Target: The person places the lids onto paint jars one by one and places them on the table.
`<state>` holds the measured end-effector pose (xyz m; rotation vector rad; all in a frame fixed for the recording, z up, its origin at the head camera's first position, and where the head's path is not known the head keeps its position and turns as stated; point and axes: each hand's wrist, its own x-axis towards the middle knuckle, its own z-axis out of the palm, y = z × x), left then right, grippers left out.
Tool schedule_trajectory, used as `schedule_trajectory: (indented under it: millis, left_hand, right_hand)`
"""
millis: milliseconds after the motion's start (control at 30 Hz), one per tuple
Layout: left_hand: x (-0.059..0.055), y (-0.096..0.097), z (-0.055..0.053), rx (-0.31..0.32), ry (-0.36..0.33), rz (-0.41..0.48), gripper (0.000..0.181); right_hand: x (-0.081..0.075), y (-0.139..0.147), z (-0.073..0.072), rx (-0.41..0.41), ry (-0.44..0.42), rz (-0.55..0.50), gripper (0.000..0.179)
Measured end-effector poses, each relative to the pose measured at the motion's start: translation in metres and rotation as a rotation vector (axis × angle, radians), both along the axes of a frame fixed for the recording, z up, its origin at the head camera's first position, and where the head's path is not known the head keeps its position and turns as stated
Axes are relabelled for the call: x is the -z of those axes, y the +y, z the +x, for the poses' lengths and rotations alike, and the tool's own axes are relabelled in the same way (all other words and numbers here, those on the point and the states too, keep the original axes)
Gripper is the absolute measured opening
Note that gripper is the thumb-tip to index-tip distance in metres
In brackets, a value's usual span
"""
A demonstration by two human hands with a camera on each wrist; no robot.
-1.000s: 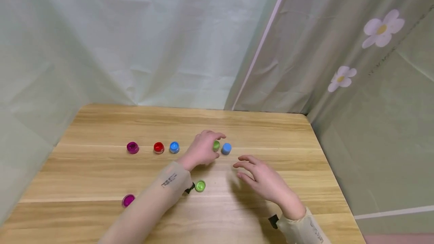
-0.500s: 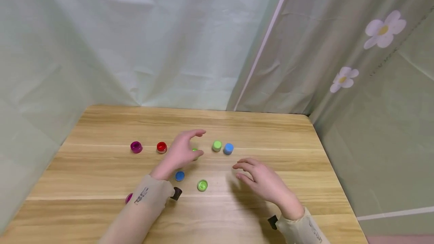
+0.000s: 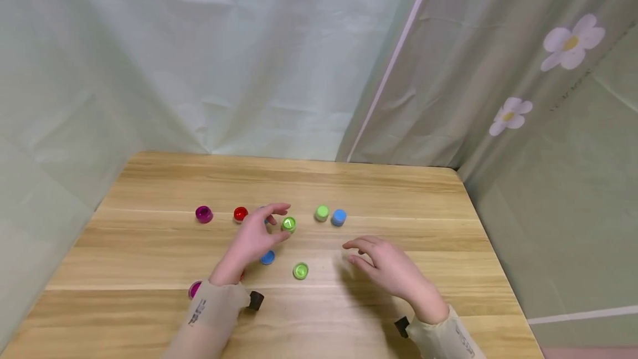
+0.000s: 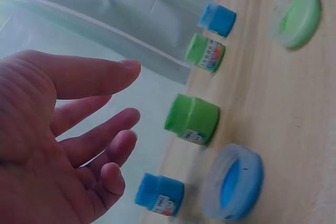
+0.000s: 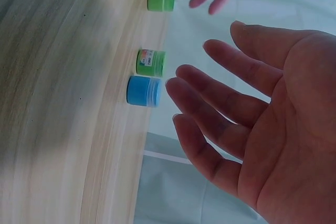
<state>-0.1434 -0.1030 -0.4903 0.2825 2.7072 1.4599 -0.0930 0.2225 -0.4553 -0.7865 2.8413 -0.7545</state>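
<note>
left hand hovers spread apart near a round green plastic jar; right hand, also apart, nearer the right edge of the desk

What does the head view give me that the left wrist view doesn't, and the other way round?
Only the head view: the right hand, the purple jar, the red jar and the purple lid.

Only the left wrist view: readable-side detail, such as the white label on the green jar nearest the left hand.

Both: that hand, that jar, the green lid, the blue lid, and the farther green jar beside a blue jar.
</note>
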Motion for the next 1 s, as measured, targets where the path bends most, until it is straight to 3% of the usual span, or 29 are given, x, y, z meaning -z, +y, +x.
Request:
schedule_trajectory:
  millis: [267,633,1000]
  left_hand:
    - [0.013,0.005,0.000,-0.051,-0.020,0.000,0.062]
    - [0.027,0.013,-0.004,-0.036,-0.056,0.004,0.060]
    - [0.032,0.023,-0.002,-0.070,-0.059,-0.048,0.062]
  right_hand:
    - [0.001,0.001,-0.001,-0.045,0.011,-0.029,0.027]
    - [0.003,-0.002,-0.002,-0.056,0.010,-0.021,0.026]
    - [0.007,-0.008,0.000,-0.091,0.009,-0.023,0.026]
